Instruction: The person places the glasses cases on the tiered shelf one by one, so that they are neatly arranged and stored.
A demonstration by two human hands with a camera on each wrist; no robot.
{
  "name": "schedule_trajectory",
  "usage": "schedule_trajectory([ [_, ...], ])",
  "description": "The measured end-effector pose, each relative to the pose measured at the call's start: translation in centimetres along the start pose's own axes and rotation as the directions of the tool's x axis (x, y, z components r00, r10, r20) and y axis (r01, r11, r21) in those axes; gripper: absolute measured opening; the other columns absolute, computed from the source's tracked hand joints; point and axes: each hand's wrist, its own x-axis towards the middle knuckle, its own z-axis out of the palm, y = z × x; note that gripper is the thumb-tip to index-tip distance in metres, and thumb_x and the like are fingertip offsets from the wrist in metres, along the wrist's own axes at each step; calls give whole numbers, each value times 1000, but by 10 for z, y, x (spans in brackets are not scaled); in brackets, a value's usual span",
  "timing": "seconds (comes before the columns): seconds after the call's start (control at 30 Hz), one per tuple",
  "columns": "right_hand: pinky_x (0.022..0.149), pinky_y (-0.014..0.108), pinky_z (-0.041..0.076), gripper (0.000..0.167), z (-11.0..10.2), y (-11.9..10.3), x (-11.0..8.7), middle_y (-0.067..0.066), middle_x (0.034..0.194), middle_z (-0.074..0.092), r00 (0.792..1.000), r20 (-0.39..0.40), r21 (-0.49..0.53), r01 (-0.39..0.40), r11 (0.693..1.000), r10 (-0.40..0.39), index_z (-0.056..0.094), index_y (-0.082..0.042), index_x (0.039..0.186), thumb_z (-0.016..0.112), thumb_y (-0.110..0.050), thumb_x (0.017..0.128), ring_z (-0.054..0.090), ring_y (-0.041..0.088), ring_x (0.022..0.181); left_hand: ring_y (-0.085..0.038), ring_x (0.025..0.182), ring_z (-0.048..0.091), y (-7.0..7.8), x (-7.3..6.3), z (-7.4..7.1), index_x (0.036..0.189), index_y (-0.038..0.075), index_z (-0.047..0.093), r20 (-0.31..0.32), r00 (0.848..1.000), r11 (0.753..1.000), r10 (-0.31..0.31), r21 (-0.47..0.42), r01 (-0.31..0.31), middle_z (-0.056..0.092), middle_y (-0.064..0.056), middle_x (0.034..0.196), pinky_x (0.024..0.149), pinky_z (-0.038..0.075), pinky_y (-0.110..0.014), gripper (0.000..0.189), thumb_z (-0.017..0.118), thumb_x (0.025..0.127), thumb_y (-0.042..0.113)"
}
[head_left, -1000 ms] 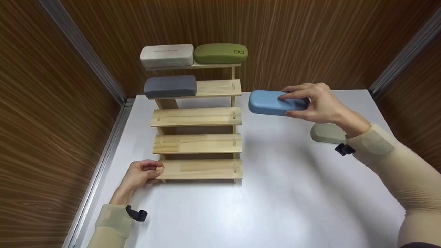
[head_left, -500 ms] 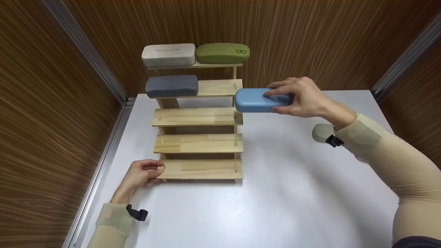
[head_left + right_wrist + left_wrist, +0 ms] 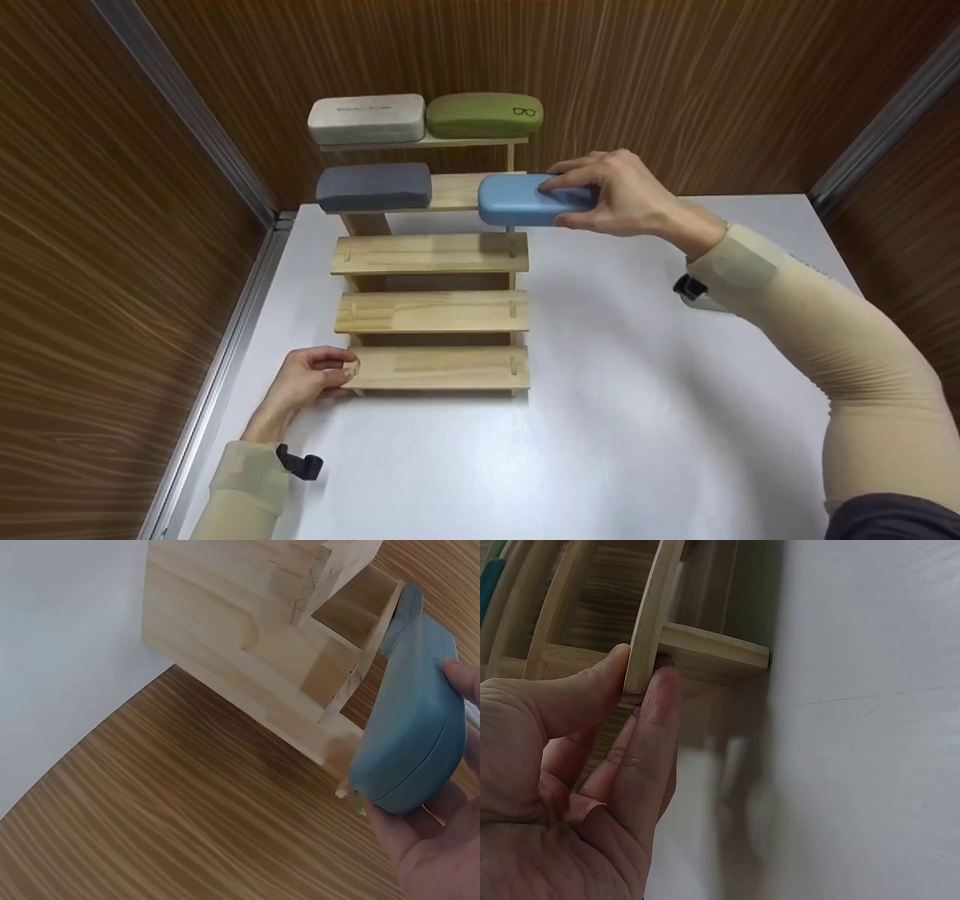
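A light blue glasses case (image 3: pixel 517 201) is gripped at its right end by my right hand (image 3: pixel 626 193). In the head view it overlaps the right part of the second shelf from the top, beside a dark grey-blue glasses case (image 3: pixel 373 187). The right wrist view shows the blue case (image 3: pixel 412 716) close to the shelf edge, thumb on one side and fingers on the other. My left hand (image 3: pixel 304 381) pinches the left end of the lowest shelf of the wooden rack (image 3: pixel 442 367). In the left wrist view, thumb and fingers press that board's end (image 3: pixel 641 664) between them.
On the top shelf sit a white glasses case (image 3: pixel 366 120) and a green glasses case (image 3: pixel 484 116). A pale grey-green case (image 3: pixel 701 302) lies on the white table (image 3: pixel 600 450), mostly hidden by the right forearm. Wood-grain panels (image 3: pixel 720 90) enclose the back and sides.
My right hand has carried the blue case leftward and slightly up, from beside the rack to over the second shelf's right part. The left hand keeps its hold on the rack.
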Motion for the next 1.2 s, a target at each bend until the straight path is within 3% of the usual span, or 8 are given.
schedule_trajectory([
  [0.6, 106, 61, 67, 45, 21, -7, 54, 23, 142, 77, 999, 38, 38, 9, 999, -11, 84, -10, 133, 91, -22, 90, 75, 44, 134, -5, 86, 77, -3, 1, -2, 135, -13, 71, -19, 1000, 1000, 0, 26, 1, 84, 6, 102, 74, 72, -24, 41, 81, 96, -6],
  [1.2, 103, 53, 65, 45, 38, -1, 73, 15, 140, 80, 999, 45, 74, 1, 997, -4, 84, -12, 133, 90, -21, 90, 78, 34, 127, -3, 91, 78, -2, 0, -2, 133, -16, 71, 7, 1000, 1000, 14, 9, -14, 84, 3, 105, 81, 72, -22, 37, 78, 97, -9],
])
